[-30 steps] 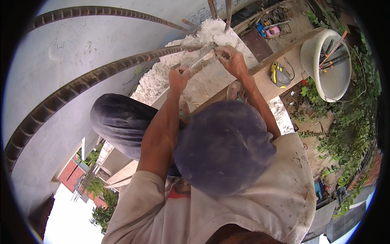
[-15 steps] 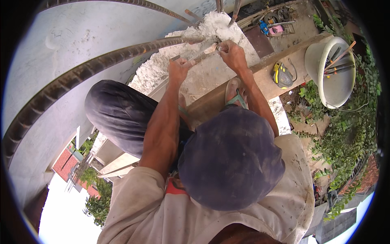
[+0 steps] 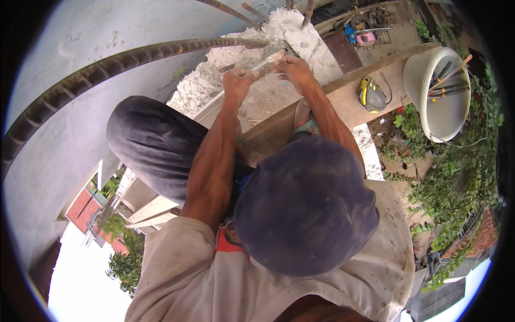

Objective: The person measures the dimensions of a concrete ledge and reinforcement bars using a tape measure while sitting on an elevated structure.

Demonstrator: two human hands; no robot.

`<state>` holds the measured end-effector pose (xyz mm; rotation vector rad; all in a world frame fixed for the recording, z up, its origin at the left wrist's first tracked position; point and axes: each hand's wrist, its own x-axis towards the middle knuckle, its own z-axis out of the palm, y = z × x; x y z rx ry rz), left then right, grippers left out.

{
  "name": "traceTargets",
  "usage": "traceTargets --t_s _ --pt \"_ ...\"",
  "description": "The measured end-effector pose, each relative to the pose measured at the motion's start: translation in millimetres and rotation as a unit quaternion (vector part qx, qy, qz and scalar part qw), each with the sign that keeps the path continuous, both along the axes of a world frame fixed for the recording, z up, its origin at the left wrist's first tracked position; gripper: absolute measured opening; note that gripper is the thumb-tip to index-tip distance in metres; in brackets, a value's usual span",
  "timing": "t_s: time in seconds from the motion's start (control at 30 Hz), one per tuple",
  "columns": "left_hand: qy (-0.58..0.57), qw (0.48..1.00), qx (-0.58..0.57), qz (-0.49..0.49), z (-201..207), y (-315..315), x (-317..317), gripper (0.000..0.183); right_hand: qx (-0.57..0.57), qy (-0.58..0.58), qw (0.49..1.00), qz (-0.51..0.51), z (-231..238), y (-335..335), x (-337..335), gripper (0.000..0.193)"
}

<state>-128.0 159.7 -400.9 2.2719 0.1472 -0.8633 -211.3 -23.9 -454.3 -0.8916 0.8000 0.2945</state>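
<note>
My left hand (image 3: pixel 237 84) is closed around the lower end of a thin pale strip (image 3: pixel 266 63), whose exact kind I cannot make out. The strip slants up and to the right in front of rough, broken white masonry (image 3: pixel 292 32). Just right of the strip is my right hand (image 3: pixel 294 72), fingers curled in a pinch; what lies between them is too small to tell. A long ribbed steel bar (image 3: pixel 134 58) curves in from the left and ends above my hands. A short dark bar end (image 3: pixel 227 68) shows beside the left fingers.
A wooden plank (image 3: pixel 343 96) runs under my sandalled feet. On it lies a yellow and black tape measure (image 3: pixel 371 95). Farther right hangs a white bucket (image 3: pixel 448 118) with tools inside. More bars (image 3: pixel 307 13) rise from the masonry; leafy plants (image 3: pixel 456 172) are below right.
My right hand has shifted left and slightly down, closer to the left hand, and its fingers have turned toward it. The left hand stays nearly in place, still on the strip.
</note>
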Motion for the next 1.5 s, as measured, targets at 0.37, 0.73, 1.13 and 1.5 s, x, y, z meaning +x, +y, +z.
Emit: traceTargets --t_s 0.37,0.73,1.13,1.5 --pt "0.004 1.000 -0.008 0.005 -5 2 0 0.030 0.038 0.049 0.998 0.017 -1 7 11 0.015" --pt "0.007 1.000 0.003 -0.022 -9 -9 -5 0.031 -0.007 0.101 0.995 -0.020 6 12 22 0.012" --pt "0.026 1.000 0.010 -0.001 -8 -10 -4 0.032 -0.529 -0.246 0.797 0.156 22 -35 7 0.028" --pt "0.015 1.000 0.012 0.007 -4 -11 -5 0.034 -0.475 -0.207 0.834 0.192 24 -53 16 0.023"
